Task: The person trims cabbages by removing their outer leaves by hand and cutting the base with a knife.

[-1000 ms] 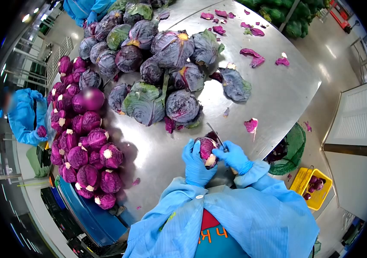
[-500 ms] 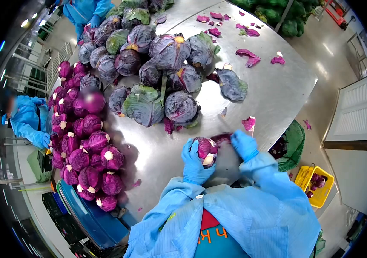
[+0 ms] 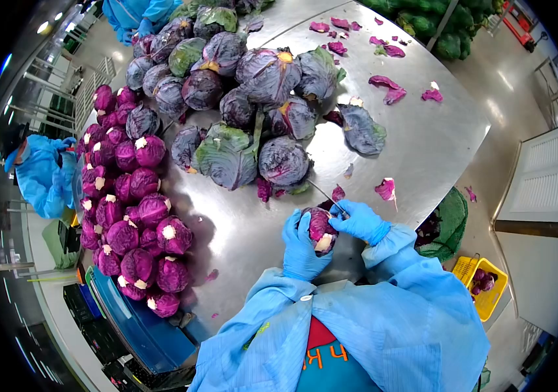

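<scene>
Red cabbage [image 3: 321,225] clasped in grip of left hand [image 3: 302,251], knife [image 3: 326,196] held by right hand [image 3: 361,223], leaf scraps [image 3: 385,189] scattered on counter [image 3: 429,140]

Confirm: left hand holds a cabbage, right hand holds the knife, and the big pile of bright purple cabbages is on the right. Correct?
Not quite: the head view shows that pile on the left. The left hand does hold a cabbage, and the right hand the knife.

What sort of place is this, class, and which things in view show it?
Likely a vegetable-processing room: a metal table bears heaped purple cabbages, the person's gloved left hand holds one cabbage, and a co-worker in blue is nearby.
</scene>
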A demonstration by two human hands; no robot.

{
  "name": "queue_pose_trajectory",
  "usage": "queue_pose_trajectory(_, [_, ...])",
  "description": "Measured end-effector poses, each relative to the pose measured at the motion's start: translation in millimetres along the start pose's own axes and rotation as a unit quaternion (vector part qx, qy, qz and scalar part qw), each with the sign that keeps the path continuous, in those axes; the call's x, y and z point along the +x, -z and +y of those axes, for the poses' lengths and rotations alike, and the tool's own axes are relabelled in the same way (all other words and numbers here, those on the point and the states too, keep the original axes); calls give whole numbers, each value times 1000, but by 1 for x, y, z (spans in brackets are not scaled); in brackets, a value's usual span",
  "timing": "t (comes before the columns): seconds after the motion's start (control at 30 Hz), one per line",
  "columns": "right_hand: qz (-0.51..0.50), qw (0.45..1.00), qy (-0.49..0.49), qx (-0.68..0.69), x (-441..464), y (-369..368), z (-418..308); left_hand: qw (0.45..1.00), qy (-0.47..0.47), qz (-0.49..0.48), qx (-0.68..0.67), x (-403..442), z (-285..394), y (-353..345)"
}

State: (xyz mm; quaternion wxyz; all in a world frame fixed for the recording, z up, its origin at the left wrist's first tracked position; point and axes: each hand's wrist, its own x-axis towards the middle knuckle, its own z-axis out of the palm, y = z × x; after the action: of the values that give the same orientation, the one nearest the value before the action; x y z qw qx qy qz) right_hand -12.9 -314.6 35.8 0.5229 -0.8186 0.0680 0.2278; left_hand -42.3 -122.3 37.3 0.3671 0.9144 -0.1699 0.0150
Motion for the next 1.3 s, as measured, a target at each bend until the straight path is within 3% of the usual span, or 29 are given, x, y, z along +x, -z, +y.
queue_pose_trajectory(0.17, [-21, 994, 51, -91, -3, 10, -10, 1000, -12, 0, -5, 5, 3, -3])
queue_pose_trajectory(0.2, [-15, 984, 69, -164, -4, 9, -17, 1000, -8, -6, 7, 5, 4, -2])
queue_pose_trajectory(0.3, [79, 963, 79, -245, 4, -7, -3, 1000, 6, -27, -1, 7, 3, 4])
queue_pose_trajectory(0.4, [153, 955, 93, -236, 22, -20, 30, 998, -6, -15, -61, 2, -10, 6])
queue_pose_trajectory(0.5, [198, 941, 18, -274, 31, -18, 60, 989, -50, -12, -139, -3, -35, 12])
queue_pose_trajectory(0.57, [239, 930, -13, -278, 35, 3, 94, 979, -4, 0, -205, -13, -54, 10])
queue_pose_trajectory(0.6, [219, 918, -140, -301, 23, 26, 62, 965, 27, -3, -262, -17, -65, 8])
queue_pose_trajectory(0.63, [305, 915, -81, -251, 15, 34, 84, 946, 57, -4, -319, -19, -71, 7])
queue_pose_trajectory(0.7, [358, 900, -30, -247, 3, 49, 68, 946, 62, -8, -319, -15, -64, 18])
queue_pose_trajectory(0.83, [128, 988, 77, 30, -15, 21, -8, 974, 11, -40, -224, -7, -61, 18])
queue_pose_trajectory(0.9, [-3, 991, 42, 124, -1, -8, -17, 990, -55, -45, -118, -2, -54, 20])
queue_pose_trajectory(0.97, [19, 997, 12, 69, 11, -26, -15, 991, -50, -41, -115, -1, -45, 19])
queue_pose_trajectory(1.03, [-44, 969, -54, 238, 27, -29, 3, 993, -50, -37, -104, 0, -43, 19])
queue_pose_trajectory(1.17, [33, 987, 152, 39, 16, -21, 1, 992, -53, -40, -106, 3, -36, 19])
queue_pose_trajectory(1.3, [134, 953, 169, -212, 15, -26, 9, 989, -64, -50, -126, 6, -40, 16])
